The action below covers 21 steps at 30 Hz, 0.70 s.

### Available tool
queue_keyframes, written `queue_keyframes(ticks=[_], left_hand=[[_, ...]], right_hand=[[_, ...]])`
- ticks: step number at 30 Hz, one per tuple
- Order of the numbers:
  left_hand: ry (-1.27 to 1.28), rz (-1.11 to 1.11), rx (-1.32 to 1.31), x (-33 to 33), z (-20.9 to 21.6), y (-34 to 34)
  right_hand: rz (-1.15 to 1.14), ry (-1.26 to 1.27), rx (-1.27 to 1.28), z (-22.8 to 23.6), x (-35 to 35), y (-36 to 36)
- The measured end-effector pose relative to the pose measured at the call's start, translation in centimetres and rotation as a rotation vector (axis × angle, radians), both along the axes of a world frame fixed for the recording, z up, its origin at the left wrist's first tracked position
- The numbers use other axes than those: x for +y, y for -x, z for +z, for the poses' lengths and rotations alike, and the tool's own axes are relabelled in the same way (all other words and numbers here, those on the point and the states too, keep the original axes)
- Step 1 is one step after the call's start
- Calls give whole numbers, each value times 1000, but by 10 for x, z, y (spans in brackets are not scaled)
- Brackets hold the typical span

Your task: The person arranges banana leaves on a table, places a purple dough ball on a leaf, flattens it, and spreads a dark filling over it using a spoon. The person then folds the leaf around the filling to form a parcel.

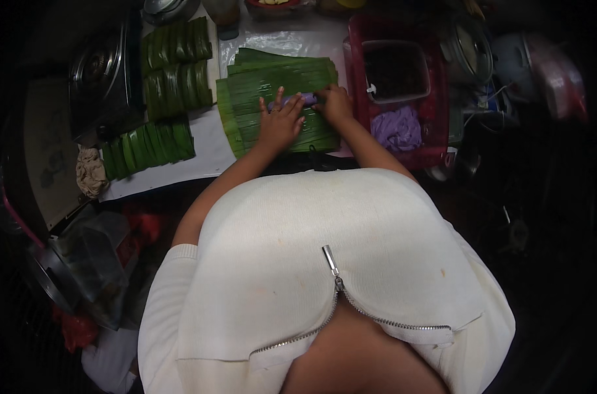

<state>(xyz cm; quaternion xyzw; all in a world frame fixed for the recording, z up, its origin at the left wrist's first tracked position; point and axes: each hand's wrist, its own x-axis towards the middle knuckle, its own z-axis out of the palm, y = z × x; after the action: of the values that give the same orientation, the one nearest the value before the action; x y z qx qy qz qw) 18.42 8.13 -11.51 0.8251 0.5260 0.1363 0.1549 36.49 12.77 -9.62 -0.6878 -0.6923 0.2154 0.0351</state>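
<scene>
A purple dough roll (307, 99) lies crosswise on a stack of green banana leaves (249, 98) in front of me. My left hand (282, 123) rests over the left part of the roll, its fingers spread and the palm facing down. At the roll's right end is my right hand (336, 105), with curved fingers and thumb closed on that end. A lump of the same purple dough (397, 128) sits in a dark red tray (437, 98), to the right of the leaves. The underside of the roll is hidden.
Rows of leaf-wrapped parcels (147, 150) lie at the left, some on a board. Beyond them stands a gas stove (96, 62). A clear tub (397, 44) with dark contents sits in the red tray. A crumpled cloth (90, 173) lies at the table's left corner; pots (470, 49) stand far right.
</scene>
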Motion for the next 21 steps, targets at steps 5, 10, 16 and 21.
queue_keyframes(ticks=[5,10,16,21], left_hand=[[17,-54,26,13,-11,-13],[26,-123,86,15,-10,-9],[-3,-131,102,13,-17,-11],[33,-135,106,9,-17,-13]], right_hand=[[2,32,25,-12,3,-4],[97,-65,-2,-29,4,-9],[-31,-90,144,-40,-2,-11],[-247,-23,345,-44,-5,-12]])
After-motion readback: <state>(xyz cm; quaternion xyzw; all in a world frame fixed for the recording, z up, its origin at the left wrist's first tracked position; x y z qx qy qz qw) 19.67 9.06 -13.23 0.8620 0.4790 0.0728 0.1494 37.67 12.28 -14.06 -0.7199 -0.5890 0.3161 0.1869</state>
